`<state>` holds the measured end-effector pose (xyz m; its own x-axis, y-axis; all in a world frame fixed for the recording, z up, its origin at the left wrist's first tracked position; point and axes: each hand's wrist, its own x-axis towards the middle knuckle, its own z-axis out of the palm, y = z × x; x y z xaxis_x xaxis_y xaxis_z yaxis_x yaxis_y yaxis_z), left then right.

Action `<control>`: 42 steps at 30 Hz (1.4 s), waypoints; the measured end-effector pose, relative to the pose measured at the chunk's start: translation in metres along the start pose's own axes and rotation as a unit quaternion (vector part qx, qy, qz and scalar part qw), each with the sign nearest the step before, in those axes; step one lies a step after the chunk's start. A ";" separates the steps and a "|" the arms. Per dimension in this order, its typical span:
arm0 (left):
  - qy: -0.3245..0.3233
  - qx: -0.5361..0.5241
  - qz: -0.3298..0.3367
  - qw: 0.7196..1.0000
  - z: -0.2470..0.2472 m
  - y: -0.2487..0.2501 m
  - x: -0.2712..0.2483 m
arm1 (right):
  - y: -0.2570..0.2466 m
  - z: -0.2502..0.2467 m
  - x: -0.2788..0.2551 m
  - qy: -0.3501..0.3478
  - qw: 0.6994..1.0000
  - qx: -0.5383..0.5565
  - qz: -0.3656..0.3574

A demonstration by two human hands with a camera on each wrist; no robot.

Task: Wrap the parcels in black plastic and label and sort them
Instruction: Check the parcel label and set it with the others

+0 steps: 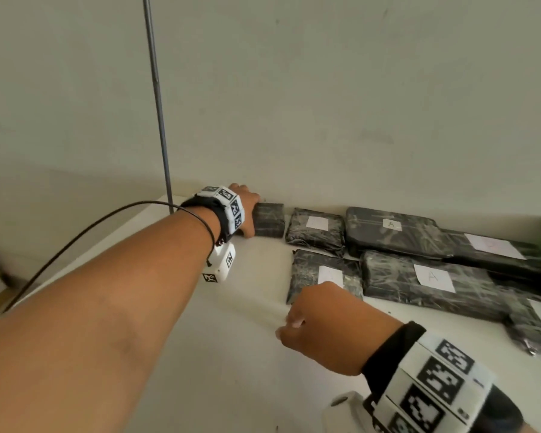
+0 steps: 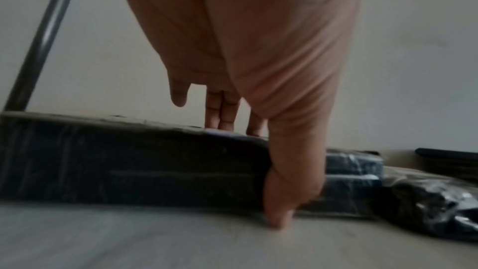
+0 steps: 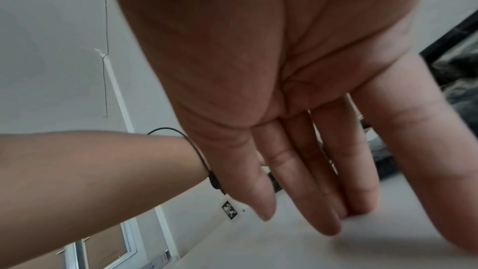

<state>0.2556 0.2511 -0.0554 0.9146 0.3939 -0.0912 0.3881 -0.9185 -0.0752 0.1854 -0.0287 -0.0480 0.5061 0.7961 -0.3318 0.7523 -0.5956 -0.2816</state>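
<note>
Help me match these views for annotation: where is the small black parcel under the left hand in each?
Head: small black parcel, centre, by the wall.
Left wrist: fills left and centre, thumb on its front.
Right wrist: not visible.
Shared landmark: left hand.

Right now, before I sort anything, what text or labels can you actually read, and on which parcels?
"A" on the white label of the long back-row parcel.
"A" on the white label of the front-row parcel.
Faint marks, unreadable, on the label of the far-right parcel.
Labels at and: no text legible.
The parcel under the left hand shows no label.
Wristbands carry square coded markers, no words.
</note>
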 end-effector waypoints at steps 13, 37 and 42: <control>0.161 -0.007 0.107 0.981 -0.060 0.054 -0.189 | 0.015 -0.036 -0.055 0.214 0.926 0.309 0.035; 0.263 -0.696 0.115 0.658 -0.143 0.191 -0.312 | 0.033 -0.080 -0.242 0.598 0.683 0.419 0.009; 0.330 -0.689 0.088 0.640 -0.141 0.202 -0.322 | 0.022 -0.083 -0.244 0.626 0.675 0.389 0.007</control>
<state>0.0559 -0.0657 0.0992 0.6305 0.5983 0.4945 -0.4102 -0.2841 0.8666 0.1131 -0.2270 0.1015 0.8376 -0.0346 0.5452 0.5406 -0.0915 -0.8363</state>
